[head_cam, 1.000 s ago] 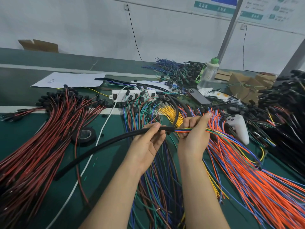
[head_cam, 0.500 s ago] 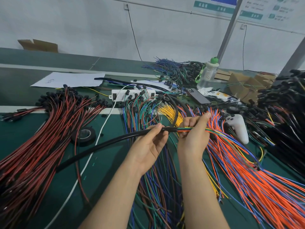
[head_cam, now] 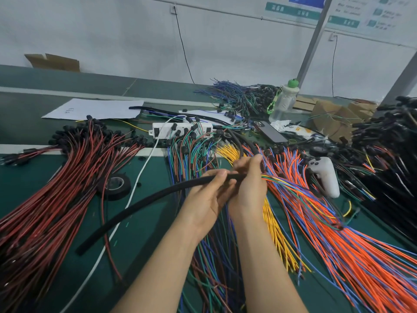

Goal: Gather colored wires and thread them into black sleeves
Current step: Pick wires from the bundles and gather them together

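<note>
A long black sleeve (head_cam: 144, 202) curves from the lower left up to my hands. My left hand (head_cam: 209, 195) pinches the sleeve near its right end between thumb and fingers. My right hand (head_cam: 248, 184) grips a thin bundle of colored wires (head_cam: 291, 188) right at the sleeve's mouth; the bundle's end sits inside the sleeve. The wires trail right and down over a pile of orange and blue wires (head_cam: 352, 256). Both hands touch each other at the sleeve's end.
A red and black wire pile (head_cam: 52, 199) lies left, with a black tape roll (head_cam: 116, 185) beside it. A white power strip (head_cam: 180, 129), phone (head_cam: 269, 131), bottle (head_cam: 285, 100) and white game controller (head_cam: 325, 177) sit behind. Yellow wires (head_cam: 279, 240) and mixed wires (head_cam: 212, 263) lie under my arms.
The sleeve has slid right over the wire bundle, and my left hand moved right until it meets my right hand. Less bare wire shows between the hands.
</note>
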A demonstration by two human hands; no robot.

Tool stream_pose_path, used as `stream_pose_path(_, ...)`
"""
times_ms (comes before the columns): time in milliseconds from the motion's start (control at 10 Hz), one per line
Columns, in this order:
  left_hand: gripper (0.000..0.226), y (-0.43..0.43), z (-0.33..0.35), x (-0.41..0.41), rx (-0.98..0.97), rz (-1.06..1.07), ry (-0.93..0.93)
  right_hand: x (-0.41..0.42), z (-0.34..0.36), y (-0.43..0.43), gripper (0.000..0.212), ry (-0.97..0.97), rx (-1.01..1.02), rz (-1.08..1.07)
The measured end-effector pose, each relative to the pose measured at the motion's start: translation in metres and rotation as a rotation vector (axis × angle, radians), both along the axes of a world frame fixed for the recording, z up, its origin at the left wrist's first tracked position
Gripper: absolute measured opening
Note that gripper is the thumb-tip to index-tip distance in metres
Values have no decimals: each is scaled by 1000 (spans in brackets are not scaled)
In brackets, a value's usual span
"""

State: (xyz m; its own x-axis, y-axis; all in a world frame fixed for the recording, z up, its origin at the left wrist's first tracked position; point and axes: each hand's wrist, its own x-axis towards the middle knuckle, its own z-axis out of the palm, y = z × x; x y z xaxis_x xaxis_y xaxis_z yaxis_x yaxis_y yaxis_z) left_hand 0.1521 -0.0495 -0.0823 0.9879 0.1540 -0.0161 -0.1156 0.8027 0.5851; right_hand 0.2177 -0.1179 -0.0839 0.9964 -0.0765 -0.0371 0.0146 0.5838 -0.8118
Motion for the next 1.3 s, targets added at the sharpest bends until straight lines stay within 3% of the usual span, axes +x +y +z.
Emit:
stream_pose_path(100, 12, 6, 1, 1, 41, 99, 8, -4, 5, 7, 53, 118, -2, -4)
stream_pose_path(200, 12, 23, 4, 0, 25, 219, 12, -12, 19, -10, 31, 80, 242, 23)
stream_pose_path(300, 12, 39, 7, -2, 23, 294, 23, -4, 14, -36, 40, 54, 495, -6)
stream_pose_path(500, 9, 6, 1, 2, 261, 140, 20, -18, 12, 7, 46, 125, 129, 1)
stream_pose_path(600, 9, 11, 1, 2, 246, 191, 32, -18, 12, 5, 36, 162, 179, 100)
stream_pose_path(700, 10, 27, 4, 0, 129, 244, 32, -10, 13, -18, 34, 147, 571, 69)
stream_pose_path(800, 10, 19, 3, 0, 169, 200, 45, -10, 12, -21, 40, 130, 477, 14)
stream_pose_path(900, 10, -2, -1, 2, 277, 128, 46, -17, 8, 4, 44, 124, 188, -58)
stream_pose_path(1000, 13, 3, 0, 4, 221, 168, 70, -19, 6, 10, 36, 144, 130, 28)
stream_pose_path(1100, 12, 18, 2, 3, 89, 177, 61, -12, 11, -9, 25, 141, 479, 122)
stream_pose_path(1200, 13, 21, 2, 1, 56, 155, 66, -8, 12, -21, 36, 132, 492, 102)
stream_pose_path(1300, 12, 16, 2, 1, 63, 130, 70, -11, 13, -12, 39, 108, 328, 43)
